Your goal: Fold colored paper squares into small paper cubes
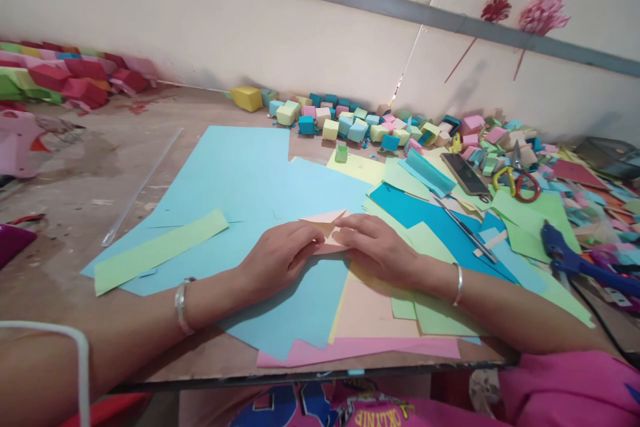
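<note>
A small peach piece of folded paper point(327, 217) lies between my hands, low over a large light-blue sheet point(240, 173). My left hand point(283, 253) grips its left side, thumb and fingers closed together. From the right, my right hand point(375, 243) presses on the other side with its fingers bent over the folds. Parts of the paper are hidden beneath the fingertips. Left of my left hand, a pale green strip point(163, 250) rests on the blue sheet. A pen point(467, 230) lies on dark blue paper point(425, 210) beyond my right hand.
Many small paper cubes point(357, 130) line the wall. At right are a phone point(465, 173), scissors point(517, 180) and a blue glue gun point(580, 260). A pink glue gun point(17, 143) and a clear plastic strip point(145, 183) lie at left. The table's edge point(320, 377) runs close in front.
</note>
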The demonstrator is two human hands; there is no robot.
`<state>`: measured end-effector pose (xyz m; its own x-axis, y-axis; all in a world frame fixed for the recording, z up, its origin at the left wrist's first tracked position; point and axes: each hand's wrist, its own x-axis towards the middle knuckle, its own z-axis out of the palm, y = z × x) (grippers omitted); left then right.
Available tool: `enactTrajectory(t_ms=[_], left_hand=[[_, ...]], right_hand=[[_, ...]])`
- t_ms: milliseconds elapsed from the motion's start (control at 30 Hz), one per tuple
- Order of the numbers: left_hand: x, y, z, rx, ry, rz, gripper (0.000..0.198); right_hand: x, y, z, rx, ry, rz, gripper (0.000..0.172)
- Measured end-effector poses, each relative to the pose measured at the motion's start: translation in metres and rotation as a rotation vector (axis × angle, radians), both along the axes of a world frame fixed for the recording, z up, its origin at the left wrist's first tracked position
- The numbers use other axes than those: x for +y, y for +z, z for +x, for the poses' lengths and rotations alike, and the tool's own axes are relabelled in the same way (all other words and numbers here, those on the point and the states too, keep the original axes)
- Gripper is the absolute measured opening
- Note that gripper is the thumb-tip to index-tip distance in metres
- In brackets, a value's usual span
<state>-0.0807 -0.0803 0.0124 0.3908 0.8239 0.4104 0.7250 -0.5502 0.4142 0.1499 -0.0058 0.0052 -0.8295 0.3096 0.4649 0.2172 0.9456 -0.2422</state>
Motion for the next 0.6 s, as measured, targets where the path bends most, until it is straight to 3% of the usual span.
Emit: enactTrajectory(t_ms=[67,267,467,600], left_hand=[[0.0,0.0,0.001,-0.013,0.0,-0.007,0.016],[0.001,0.0,0.001,0.003,0.0,0.004,0.017],[0.001,0.002,0.0,-0.024,-0.003,-0.058,0.016],[0.001,0.002,0.0,-0.028,0.031,-0.076,0.017]], right_hand=[[0.0,-0.002,-0.001,-0.008,0.02,-0.002,0.015],[0.0,0.002,0.001,-0.031,-0.109,0.029,0.01],[0.009,0.001,-0.001,-0.108,0.045,-0.068,0.009],[0.009,-0.002,-0.003,-0.073,0.044,-0.105,0.011]])
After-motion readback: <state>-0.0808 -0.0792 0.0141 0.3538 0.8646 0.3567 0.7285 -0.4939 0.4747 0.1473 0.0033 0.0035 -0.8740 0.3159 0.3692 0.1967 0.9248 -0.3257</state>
